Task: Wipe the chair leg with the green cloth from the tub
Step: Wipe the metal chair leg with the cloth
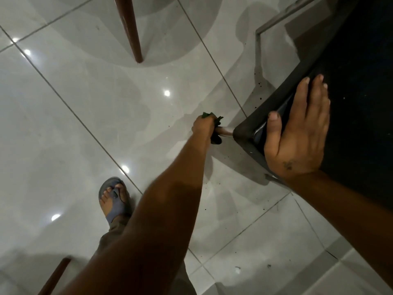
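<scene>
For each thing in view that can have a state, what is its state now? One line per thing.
Left hand: closed on the cloth.
Cloth: bunched, wrapped around the chair leg.
Chair leg: mostly hidden under the seat.
Right hand: flat on the seat corner.
Seat: level, dark, bare.
Floor: glossy, with dark specks.

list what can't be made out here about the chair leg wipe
Head view only:
- chair leg: mostly hidden by the dark seat and left hand.
- green cloth: bunched in that hand, only scraps show.
- tub: out of frame.
- right hand: palm side hidden against the seat.
</scene>
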A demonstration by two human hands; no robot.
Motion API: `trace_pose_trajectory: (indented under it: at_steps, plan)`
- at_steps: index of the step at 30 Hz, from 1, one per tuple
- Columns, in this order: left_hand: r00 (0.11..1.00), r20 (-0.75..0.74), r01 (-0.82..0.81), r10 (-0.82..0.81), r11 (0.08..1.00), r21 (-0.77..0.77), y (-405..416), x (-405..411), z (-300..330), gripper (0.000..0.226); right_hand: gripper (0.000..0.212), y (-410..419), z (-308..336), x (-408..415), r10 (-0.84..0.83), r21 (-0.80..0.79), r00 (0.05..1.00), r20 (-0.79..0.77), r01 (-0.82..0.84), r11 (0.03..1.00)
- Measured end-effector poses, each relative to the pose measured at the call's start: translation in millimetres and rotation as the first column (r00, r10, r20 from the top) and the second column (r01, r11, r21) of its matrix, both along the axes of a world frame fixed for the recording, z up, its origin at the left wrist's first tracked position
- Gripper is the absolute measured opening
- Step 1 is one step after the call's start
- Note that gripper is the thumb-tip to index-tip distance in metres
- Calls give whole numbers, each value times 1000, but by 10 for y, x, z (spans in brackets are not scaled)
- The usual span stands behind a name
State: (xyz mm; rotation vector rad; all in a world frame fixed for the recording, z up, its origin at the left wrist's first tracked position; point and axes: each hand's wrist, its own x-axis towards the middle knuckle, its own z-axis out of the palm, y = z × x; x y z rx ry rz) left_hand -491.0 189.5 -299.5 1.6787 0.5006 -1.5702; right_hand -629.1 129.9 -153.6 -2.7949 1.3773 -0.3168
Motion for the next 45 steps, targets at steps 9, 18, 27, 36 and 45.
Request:
trace_pose_trajectory:
  at_steps: [9, 18, 27, 36, 45]
  plan:
    - [901, -136, -432, 412, 877, -209, 117, -448, 544, 11, 72, 19, -8, -51, 2, -31, 1000, 9, -2, 1000]
    - [877, -172, -436, 448, 894, 107, 9, -198, -667, 43, 72, -12, -64, -104, 28, -47, 1000, 13, -27, 999]
    - [849, -354, -474, 392, 861, -184, 313, -501, 748, 25, 73, 25, 34, -128, 3, -6, 1000, -14, -3, 1000]
    - [996, -87, -10, 6, 999, -46, -406, 422, -165, 9, 75, -218, 314, 193, 13, -84, 995, 97, -5, 996]
    - [998, -23, -53, 51, 994, -93, -109, -80, 3, 25, 76, -55, 144, 15, -7, 23, 999, -54, 8, 1000]
